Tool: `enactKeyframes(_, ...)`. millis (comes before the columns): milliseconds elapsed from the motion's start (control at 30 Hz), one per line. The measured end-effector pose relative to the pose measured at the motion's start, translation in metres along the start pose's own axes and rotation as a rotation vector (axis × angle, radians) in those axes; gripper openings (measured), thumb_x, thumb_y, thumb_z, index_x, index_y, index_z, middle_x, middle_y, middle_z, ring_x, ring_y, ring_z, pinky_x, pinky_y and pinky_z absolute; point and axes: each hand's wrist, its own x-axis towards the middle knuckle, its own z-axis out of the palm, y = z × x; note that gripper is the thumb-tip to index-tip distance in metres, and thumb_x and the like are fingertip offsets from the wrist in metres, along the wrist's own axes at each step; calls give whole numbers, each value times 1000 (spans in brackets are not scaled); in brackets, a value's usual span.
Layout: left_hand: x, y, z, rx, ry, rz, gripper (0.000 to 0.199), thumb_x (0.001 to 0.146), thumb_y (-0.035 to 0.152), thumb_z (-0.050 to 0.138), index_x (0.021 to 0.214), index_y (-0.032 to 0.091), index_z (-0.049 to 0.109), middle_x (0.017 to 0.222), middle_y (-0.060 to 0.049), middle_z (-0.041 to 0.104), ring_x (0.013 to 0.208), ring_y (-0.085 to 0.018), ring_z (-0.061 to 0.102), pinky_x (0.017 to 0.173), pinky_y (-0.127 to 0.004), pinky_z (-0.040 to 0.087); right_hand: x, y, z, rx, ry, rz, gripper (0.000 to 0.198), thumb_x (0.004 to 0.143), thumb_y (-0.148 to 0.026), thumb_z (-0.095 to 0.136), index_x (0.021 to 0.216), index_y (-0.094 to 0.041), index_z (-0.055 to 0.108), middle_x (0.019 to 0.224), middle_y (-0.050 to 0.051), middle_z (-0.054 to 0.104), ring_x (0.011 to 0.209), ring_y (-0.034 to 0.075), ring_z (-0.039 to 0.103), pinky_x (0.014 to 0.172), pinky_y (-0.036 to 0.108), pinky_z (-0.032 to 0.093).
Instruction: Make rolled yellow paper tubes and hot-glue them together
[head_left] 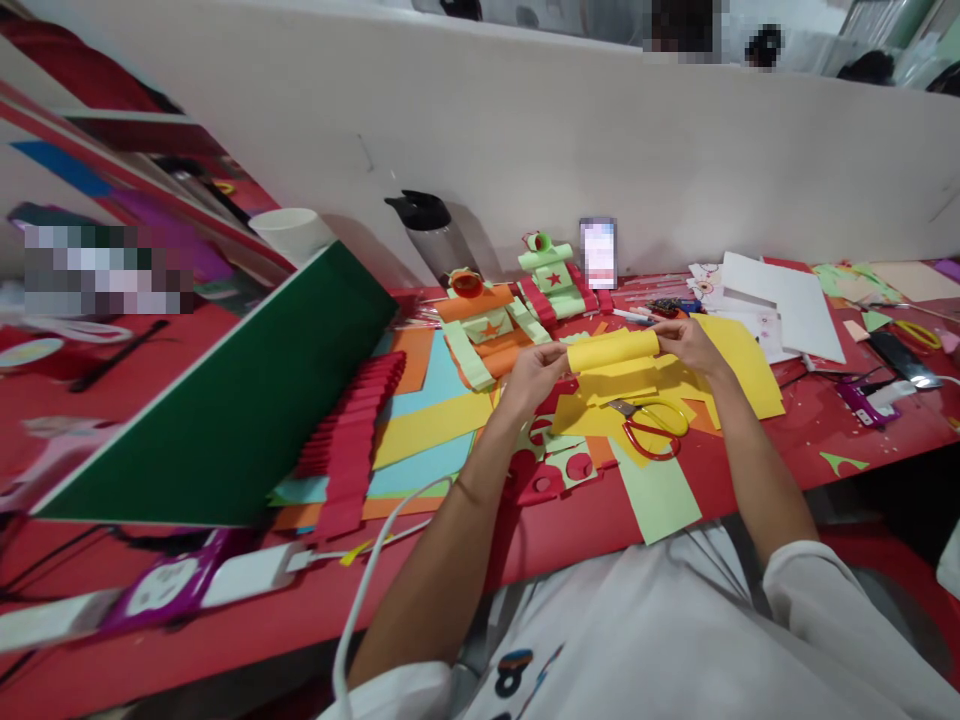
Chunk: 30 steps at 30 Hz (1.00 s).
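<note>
Fingers of the left hand point(536, 378) and right hand point(691, 348) pinched on opposite ends of the yellow paper roll point(613, 351); roll held over the cluttered red table point(551, 540); scissors point(636, 408) on its near side. Beyond the roll, lit phone point(598, 252), then white partition point(487, 120); well left, green board point(247, 400); rightward, white sheets point(806, 310).

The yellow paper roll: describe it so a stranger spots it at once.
On the red table lie flat yellow sheets. Above them, the left hand and right hand hold the yellow paper roll, one at each end; unlike the sheets, it is curled into a tube.
</note>
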Motion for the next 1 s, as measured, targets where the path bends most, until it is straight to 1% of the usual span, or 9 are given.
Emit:
enactKeyframes(133, 0, -1, -1, 30, 6, 45, 44, 69, 59, 91, 81, 18, 80, 69, -4, 71, 65, -17, 64, 60, -27, 54, 0, 0, 1, 28, 11, -12, 40, 67, -51, 92, 88, -17, 85, 89, 8, 79, 79, 21, 71, 74, 34, 61)
enactKeyframes(267, -1, -2, -1, 50, 8, 72, 43, 74, 59, 87, 84, 17, 81, 71, -3, 72, 66, -16, 63, 61, -25, 54, 2, 3, 4, 71, 50, 29, 39, 65, -48, 93, 87, -17, 84, 87, 7, 78, 77, 19, 70, 73, 32, 61)
enactKeyframes(367, -1, -2, 0, 50, -2, 64, 47, 74, 61, 86, 85, 17, 82, 73, -5, 73, 66, -16, 64, 59, -25, 54, 2, 5, 6, 106, 74, 87, 36, 64, -45, 93, 85, -17, 84, 85, 6, 79, 77, 18, 69, 73, 30, 61)
enactKeyframes(467, -1, -2, 1, 55, 14, 56, 49, 72, 63, 86, 85, 17, 81, 74, -6, 74, 67, -18, 66, 59, -26, 55, 3, 7, 6, 113, 87, 115, 33, 64, -42, 93, 84, -18, 84, 86, 5, 79, 77, 17, 70, 72, 29, 61)
enactKeyframes(667, -1, -2, 0, 74, 36, 27, 46, 72, 60, 86, 86, 17, 82, 76, -6, 76, 67, -17, 66, 57, -24, 52, 5, 11, 7, 116, 80, 126, 31, 63, -39, 93, 83, -17, 84, 94, 7, 80, 80, 17, 71, 76, 30, 62)
enactKeyframes(800, -1, -1, 0, 67, 43, 4, 42, 72, 56, 86, 86, 16, 82, 76, -5, 76, 64, -15, 64, 57, -23, 51, 5, 11, 8, 122, 82, 126, 33, 62, -40, 94, 83, -17, 84, 92, 6, 79, 82, 18, 72, 78, 31, 63)
enactKeyframes(1000, 0, -3, 0, 61, 54, -19, 44, 69, 57, 87, 86, 17, 82, 74, -5, 75, 68, -18, 67, 59, -25, 53, 5, 13, 7, 107, 63, 116, 34, 64, -42, 94, 86, -18, 84, 95, 7, 81, 87, 20, 73, 82, 34, 64)
